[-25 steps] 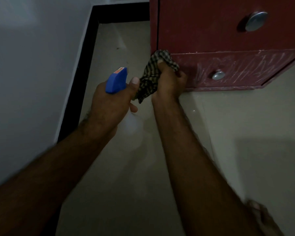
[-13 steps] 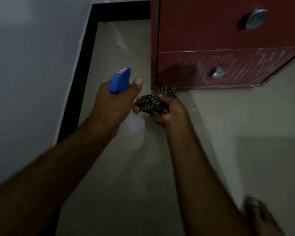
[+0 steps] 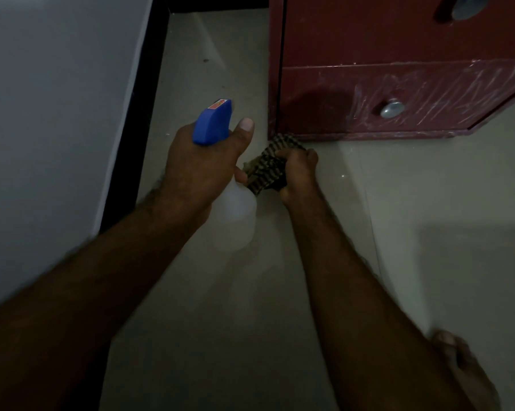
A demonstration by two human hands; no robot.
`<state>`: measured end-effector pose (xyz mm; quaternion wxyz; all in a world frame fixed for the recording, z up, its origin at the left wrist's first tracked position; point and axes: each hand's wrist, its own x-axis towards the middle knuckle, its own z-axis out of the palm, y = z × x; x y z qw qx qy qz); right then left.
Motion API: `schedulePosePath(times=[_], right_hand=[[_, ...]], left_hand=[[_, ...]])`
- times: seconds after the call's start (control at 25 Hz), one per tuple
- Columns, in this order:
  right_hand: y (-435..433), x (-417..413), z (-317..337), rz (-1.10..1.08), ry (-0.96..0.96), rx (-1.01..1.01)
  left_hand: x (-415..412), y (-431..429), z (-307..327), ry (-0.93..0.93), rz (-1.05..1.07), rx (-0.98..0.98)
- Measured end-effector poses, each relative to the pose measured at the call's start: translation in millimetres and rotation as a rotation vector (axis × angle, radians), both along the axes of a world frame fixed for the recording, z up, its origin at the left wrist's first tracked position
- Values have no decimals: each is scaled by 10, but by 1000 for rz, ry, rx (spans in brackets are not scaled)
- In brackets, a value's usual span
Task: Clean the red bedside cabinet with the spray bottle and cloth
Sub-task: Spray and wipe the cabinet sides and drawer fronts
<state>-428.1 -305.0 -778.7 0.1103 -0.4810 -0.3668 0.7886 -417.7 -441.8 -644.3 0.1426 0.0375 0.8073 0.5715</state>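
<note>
The red bedside cabinet (image 3: 398, 54) stands at the upper right, its lower drawer streaked with pale smears around a round metal knob (image 3: 392, 109). My left hand (image 3: 202, 170) grips a spray bottle (image 3: 235, 221) with a blue trigger head and a translucent white body, held left of the cabinet's corner. My right hand (image 3: 299, 173) holds a bunched checked cloth (image 3: 268, 167) low at the cabinet's bottom left corner, just above the floor. The cloth's tip touches the cabinet's base.
Pale tiled floor (image 3: 428, 203) runs in front of the cabinet. A grey wall (image 3: 42, 114) with a black skirting board (image 3: 137, 114) closes the left side. My bare foot (image 3: 464, 363) shows at the lower right. A second, larger knob (image 3: 469, 5) sits on the upper drawer.
My right hand left the lower drawer's left edge, dropped with the cloth toward the floor, then closed over it at the cabinet's bottom corner. The spray bottle stayed roughly in place.
</note>
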Motion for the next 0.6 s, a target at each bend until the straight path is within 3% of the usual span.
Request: schedulePosePath(times=[0.6], right_hand=[[172,-252,-92,-40,55,81]], left_hand=[[-39,6,-9,-56,4,-2]])
